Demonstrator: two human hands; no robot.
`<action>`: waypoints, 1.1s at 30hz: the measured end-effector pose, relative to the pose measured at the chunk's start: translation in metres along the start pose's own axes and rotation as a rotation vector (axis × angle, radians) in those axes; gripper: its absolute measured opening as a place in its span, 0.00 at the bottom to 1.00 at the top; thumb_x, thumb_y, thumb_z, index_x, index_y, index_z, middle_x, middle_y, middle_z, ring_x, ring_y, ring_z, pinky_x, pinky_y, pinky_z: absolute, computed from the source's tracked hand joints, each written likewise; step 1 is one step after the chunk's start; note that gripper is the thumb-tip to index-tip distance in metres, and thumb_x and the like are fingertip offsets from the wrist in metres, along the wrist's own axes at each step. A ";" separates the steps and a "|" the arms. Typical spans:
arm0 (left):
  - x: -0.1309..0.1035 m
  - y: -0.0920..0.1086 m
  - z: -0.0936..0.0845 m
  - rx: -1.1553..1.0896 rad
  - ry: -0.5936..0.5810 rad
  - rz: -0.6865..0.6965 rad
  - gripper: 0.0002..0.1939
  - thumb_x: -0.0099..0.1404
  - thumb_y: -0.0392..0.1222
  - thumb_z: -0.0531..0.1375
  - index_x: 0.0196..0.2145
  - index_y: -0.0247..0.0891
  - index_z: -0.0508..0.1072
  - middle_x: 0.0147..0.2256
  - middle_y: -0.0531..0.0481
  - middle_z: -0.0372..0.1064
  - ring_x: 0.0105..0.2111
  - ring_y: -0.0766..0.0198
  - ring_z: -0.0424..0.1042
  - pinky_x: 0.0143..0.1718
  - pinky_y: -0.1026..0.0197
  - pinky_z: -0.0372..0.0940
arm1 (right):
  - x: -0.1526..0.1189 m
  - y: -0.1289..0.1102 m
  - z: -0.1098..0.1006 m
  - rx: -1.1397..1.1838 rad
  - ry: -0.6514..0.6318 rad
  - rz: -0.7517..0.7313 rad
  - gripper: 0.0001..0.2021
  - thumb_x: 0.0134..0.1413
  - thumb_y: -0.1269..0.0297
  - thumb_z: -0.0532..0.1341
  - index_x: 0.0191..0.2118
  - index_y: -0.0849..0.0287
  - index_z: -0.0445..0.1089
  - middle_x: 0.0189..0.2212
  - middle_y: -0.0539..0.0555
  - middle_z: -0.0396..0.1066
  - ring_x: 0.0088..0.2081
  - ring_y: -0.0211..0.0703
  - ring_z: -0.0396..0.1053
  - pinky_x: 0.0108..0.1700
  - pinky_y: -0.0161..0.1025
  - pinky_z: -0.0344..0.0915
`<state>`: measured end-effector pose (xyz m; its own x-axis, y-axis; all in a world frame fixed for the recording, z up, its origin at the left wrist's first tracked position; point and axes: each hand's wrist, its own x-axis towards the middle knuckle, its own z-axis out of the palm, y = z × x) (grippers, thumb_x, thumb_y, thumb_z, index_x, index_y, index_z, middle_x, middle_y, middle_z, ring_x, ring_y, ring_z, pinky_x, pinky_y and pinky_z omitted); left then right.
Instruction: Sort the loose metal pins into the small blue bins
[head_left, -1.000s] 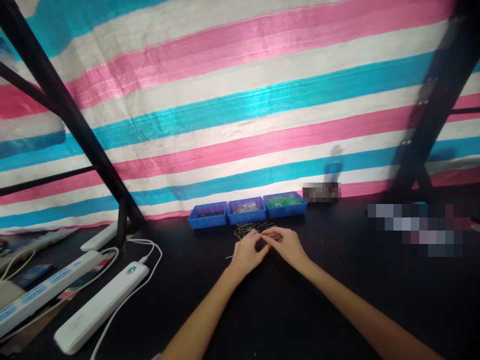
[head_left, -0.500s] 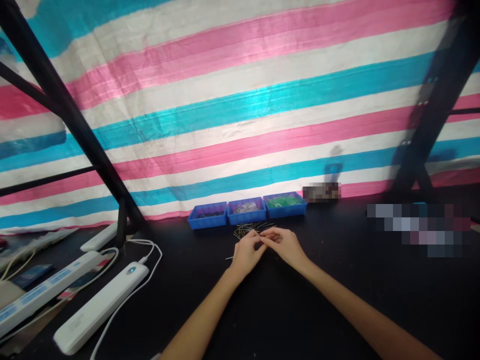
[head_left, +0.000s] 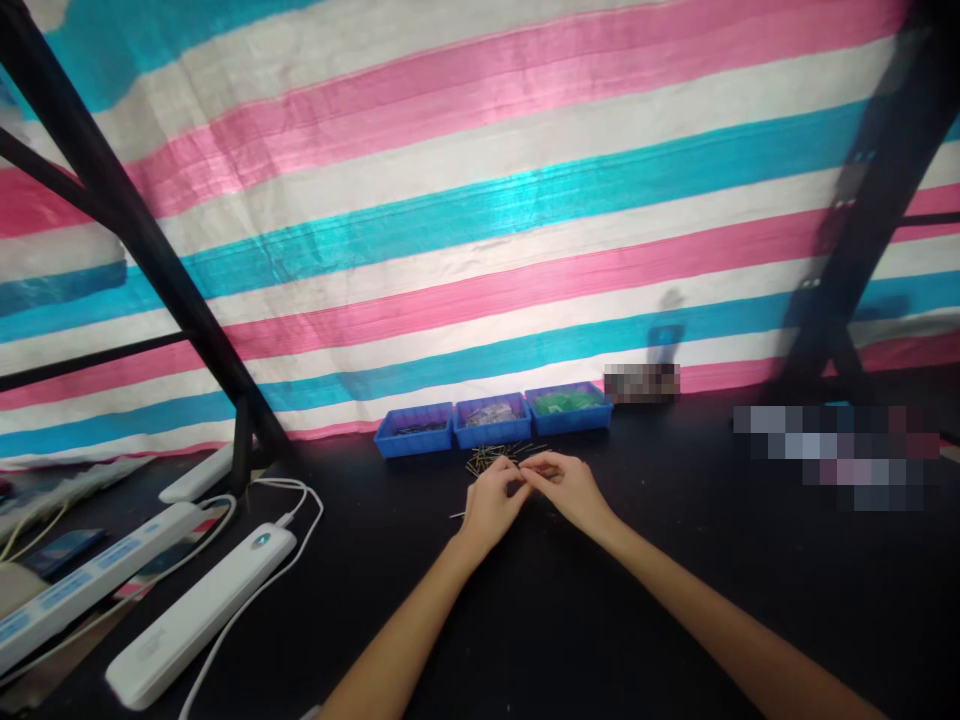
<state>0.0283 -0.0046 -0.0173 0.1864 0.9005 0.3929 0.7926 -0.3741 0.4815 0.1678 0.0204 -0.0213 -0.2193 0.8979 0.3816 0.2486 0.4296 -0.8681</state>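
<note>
My left hand (head_left: 493, 498) and my right hand (head_left: 564, 484) meet at the fingertips over the black table, both pinched closed. Whatever lies between their fingers is too small to make out. A thin light rod (head_left: 457, 515) pokes out to the left of my left hand. Just beyond the fingers lies a loose pile of thin metallic and yellowish sticks (head_left: 487, 458), partly hidden by my left hand. Behind it, three blue trays stand in a row: the left tray (head_left: 414, 446) with dark thin pieces, the middle tray (head_left: 493, 433) with clear pieces, the right tray (head_left: 571, 420) with green pieces.
At the left lie a white power bank-like device (head_left: 202, 620) with a white cable (head_left: 319, 510) and a white power strip (head_left: 97, 580). A black frame post (head_left: 172, 300) rises there. Striped sheeting (head_left: 480, 250) hangs behind the table; blurred-out items sit at the right.
My hands stay almost in place, with the fingertips slightly shifted against each other. The whole view has moved a few pixels.
</note>
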 end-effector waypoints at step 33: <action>0.004 -0.005 0.002 -0.018 -0.040 -0.043 0.14 0.56 0.52 0.55 0.29 0.41 0.73 0.29 0.54 0.65 0.24 0.70 0.60 0.23 0.66 0.50 | 0.002 0.013 -0.002 0.238 -0.129 0.234 0.13 0.45 0.62 0.59 0.38 0.63 0.70 0.30 0.56 0.74 0.32 0.43 0.72 0.33 0.38 0.69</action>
<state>0.0260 0.0017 -0.0195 0.1758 0.9240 0.3396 0.7900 -0.3383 0.5114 0.1724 0.0280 -0.0310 -0.3034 0.9434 0.1336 0.0828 0.1658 -0.9827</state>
